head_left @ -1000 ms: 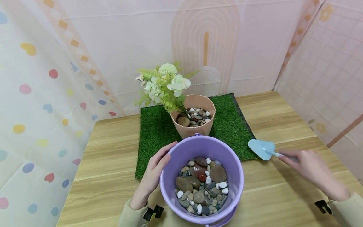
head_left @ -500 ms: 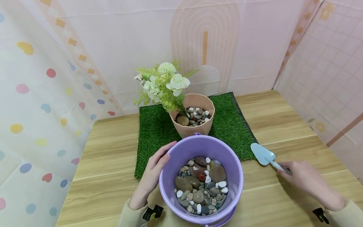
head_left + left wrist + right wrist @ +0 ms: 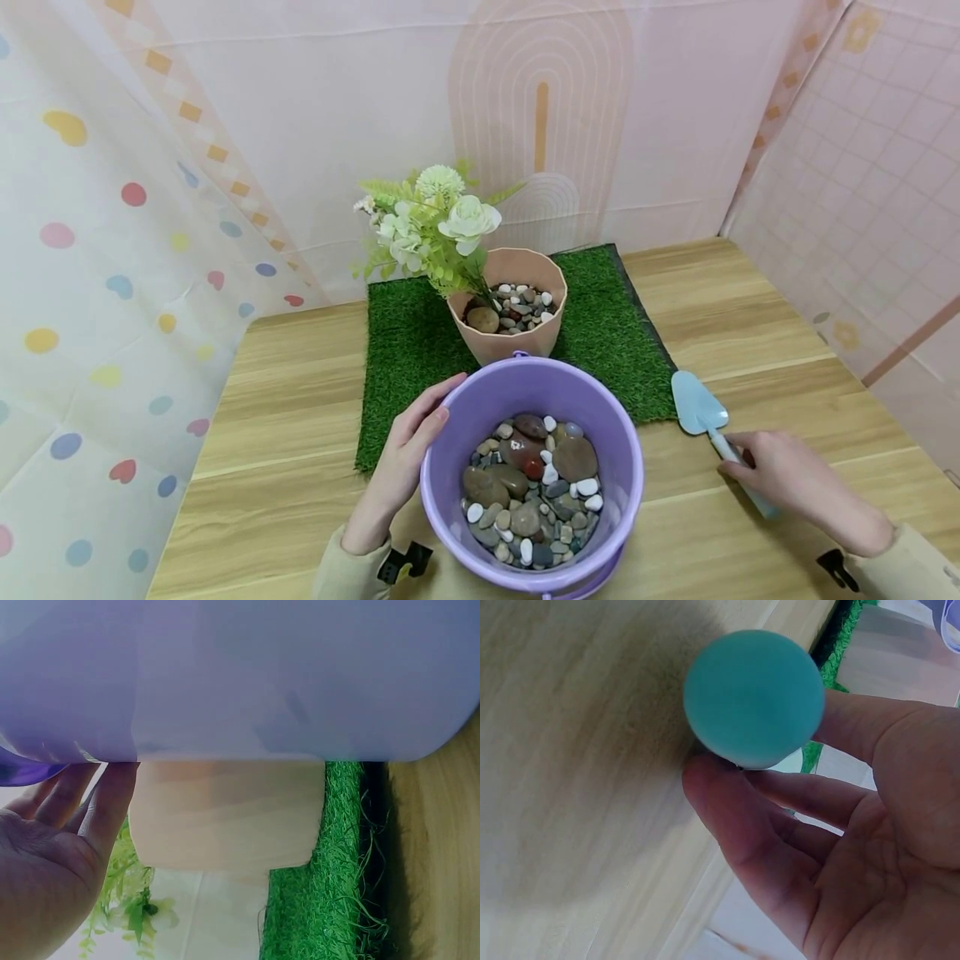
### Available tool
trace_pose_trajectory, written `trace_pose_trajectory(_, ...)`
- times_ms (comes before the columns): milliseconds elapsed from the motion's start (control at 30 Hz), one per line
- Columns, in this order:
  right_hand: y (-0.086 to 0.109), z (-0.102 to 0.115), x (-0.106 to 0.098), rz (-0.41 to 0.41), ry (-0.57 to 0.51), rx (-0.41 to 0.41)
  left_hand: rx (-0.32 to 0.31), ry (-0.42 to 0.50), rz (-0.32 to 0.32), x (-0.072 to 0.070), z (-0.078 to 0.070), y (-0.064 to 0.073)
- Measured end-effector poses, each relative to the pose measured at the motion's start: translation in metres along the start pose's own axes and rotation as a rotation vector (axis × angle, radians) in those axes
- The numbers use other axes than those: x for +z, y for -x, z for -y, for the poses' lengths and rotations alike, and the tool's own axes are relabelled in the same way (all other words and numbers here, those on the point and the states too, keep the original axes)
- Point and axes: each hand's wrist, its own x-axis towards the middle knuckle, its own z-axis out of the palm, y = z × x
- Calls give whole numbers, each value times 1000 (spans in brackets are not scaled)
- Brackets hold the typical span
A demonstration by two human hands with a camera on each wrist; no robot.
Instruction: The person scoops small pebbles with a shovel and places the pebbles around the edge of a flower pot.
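A purple bucket (image 3: pixel 532 471) stands at the front, with several mixed stones (image 3: pixel 525 521) in its bottom. Against its left side rests my left hand (image 3: pixel 408 446), fingers laid along the outer wall near the rim. In the left wrist view those extended fingers (image 3: pixel 112 799) touch the bucket wall (image 3: pixel 262 682). To the right of the bucket, my right hand (image 3: pixel 783 471) pinches a light blue trowel (image 3: pixel 699 406) by its handle, between thumb and fingers. The trowel's blade points away, beside the mat's corner. The handle's round end (image 3: pixel 754 697) faces the right wrist camera.
Behind the bucket, a peach flowerpot (image 3: pixel 513 343) holds small pebbles and a leaning bunch of white flowers (image 3: pixel 435 217). It stands on a green artificial grass mat (image 3: pixel 615 350). Under everything is a wooden table (image 3: pixel 292 417), and patterned cloths hang behind and at both sides.
The trowel has turned, its blade now pointing further away and its handle towards the front. My right hand has shifted slightly to the left and nearer; my left hand stays on the bucket.
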Motion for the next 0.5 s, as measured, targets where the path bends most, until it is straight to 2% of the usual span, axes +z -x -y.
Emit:
trace_pose_trajectory(200,1,1,-2,-4,1,11,-6,-6,-8,1,1,0)
trace_pose_trajectory(333,-3,6,-10,-67,41,-9,10,-20,-25,0,2,0)
trace_pose_trajectory(433,-9,14,-18,-131,69,-40,1,-42,-87,-1,2,-2)
trace_pose_trajectory(500,-16,22,-23,-149,69,-59,-33,-65,-144,-2,1,-5)
